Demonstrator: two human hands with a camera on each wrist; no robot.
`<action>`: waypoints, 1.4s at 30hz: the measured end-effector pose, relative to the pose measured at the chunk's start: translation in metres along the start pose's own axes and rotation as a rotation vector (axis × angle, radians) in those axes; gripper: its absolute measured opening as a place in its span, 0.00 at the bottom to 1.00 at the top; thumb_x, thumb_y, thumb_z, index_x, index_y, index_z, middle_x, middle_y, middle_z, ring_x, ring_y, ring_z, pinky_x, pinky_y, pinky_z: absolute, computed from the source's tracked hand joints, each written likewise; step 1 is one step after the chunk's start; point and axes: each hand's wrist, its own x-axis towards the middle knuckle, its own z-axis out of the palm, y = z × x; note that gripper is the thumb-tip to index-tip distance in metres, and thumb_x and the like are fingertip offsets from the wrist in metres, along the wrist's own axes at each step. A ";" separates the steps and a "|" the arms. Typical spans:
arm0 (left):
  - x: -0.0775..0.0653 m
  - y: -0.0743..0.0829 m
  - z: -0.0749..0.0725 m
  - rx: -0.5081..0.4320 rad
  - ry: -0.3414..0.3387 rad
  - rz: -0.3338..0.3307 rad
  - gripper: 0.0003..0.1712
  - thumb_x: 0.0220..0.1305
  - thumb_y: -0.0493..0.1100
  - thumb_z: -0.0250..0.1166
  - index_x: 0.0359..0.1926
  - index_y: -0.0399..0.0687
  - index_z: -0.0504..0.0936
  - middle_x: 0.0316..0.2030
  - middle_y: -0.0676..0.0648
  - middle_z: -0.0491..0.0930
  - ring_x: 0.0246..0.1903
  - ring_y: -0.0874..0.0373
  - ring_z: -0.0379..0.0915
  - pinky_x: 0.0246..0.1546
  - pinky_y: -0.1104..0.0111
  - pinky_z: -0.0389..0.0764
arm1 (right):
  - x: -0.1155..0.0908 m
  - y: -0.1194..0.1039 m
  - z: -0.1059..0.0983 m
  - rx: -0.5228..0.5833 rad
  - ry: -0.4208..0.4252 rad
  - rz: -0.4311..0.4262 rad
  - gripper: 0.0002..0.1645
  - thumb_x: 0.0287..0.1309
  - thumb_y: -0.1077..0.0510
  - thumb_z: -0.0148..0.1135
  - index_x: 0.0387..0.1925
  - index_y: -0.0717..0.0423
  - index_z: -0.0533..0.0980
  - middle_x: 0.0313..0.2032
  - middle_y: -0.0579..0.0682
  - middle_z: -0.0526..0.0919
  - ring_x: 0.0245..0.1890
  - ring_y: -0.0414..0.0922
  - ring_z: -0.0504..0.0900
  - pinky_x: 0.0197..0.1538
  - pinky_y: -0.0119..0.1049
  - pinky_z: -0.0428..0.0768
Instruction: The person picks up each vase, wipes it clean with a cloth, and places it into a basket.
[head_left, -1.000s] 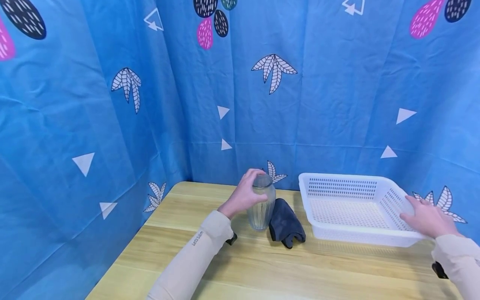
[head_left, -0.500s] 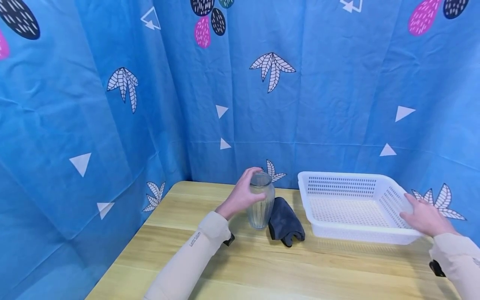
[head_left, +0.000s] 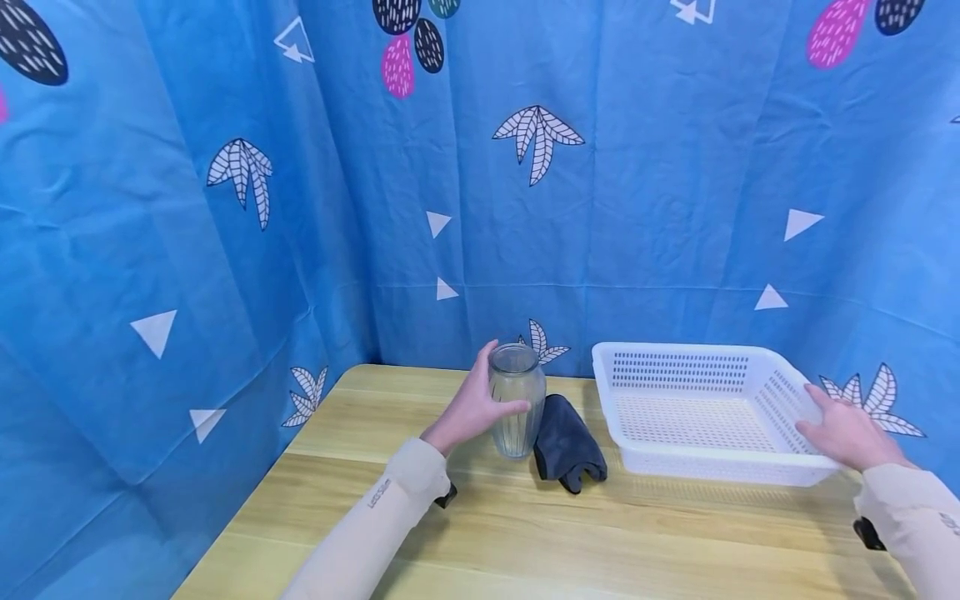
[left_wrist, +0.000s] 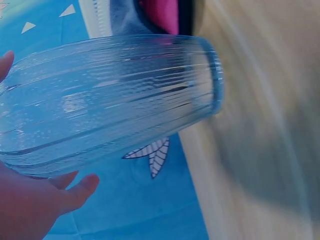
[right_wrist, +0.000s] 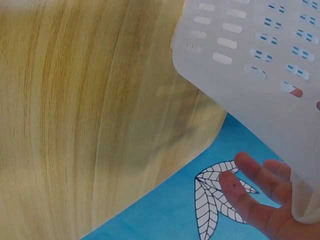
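Observation:
A clear ribbed glass vase (head_left: 519, 408) stands upright on the wooden table. My left hand (head_left: 474, 408) is at its left side, thumb stretched across the front and fingers behind; the left wrist view shows those lower fingers (left_wrist: 80, 192) spread, with a small gap to the glass (left_wrist: 110, 100). Just right of the vase lies a folded dark cloth (head_left: 567, 443). My right hand (head_left: 851, 431) holds the right rim of a white perforated plastic basket (head_left: 720, 468), its thumb inside. Other fingers (right_wrist: 245, 195) extend outside the basket wall (right_wrist: 240, 95) in the right wrist view.
A blue patterned curtain (head_left: 660, 208) hangs behind the table and along its left side. The light wooden tabletop (head_left: 600, 542) extends in front of the vase, cloth and basket. Nothing shows inside the basket.
My left hand has loosened from the vase's neck and drawn slightly left and down, baring the rim. The vase stays standing. My right hand stays at the basket's rim. The head view shifts a little.

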 end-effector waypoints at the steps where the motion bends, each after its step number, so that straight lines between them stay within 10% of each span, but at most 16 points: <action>1: 0.000 -0.002 0.001 -0.001 -0.001 -0.011 0.65 0.37 0.66 0.73 0.67 0.81 0.35 0.69 0.55 0.50 0.67 0.55 0.49 0.61 0.49 0.59 | 0.000 0.000 0.000 0.001 0.004 -0.002 0.55 0.58 0.34 0.49 0.69 0.60 0.35 0.55 0.83 0.54 0.45 0.74 0.67 0.32 0.57 0.71; 29: 0.012 -0.013 0.017 0.032 0.112 0.034 0.66 0.32 0.66 0.74 0.70 0.62 0.46 0.64 0.52 0.59 0.62 0.55 0.58 0.56 0.51 0.66 | 0.002 -0.001 0.005 0.006 0.038 0.008 0.54 0.58 0.34 0.49 0.70 0.59 0.36 0.58 0.82 0.53 0.51 0.78 0.60 0.36 0.64 0.68; 42: 0.040 0.031 0.018 0.229 0.171 0.183 0.60 0.31 0.72 0.70 0.66 0.75 0.50 0.59 0.60 0.62 0.56 0.61 0.60 0.48 0.55 0.72 | 0.001 -0.004 0.005 -0.006 0.030 0.028 0.54 0.58 0.34 0.49 0.70 0.58 0.35 0.57 0.82 0.53 0.51 0.78 0.60 0.36 0.65 0.68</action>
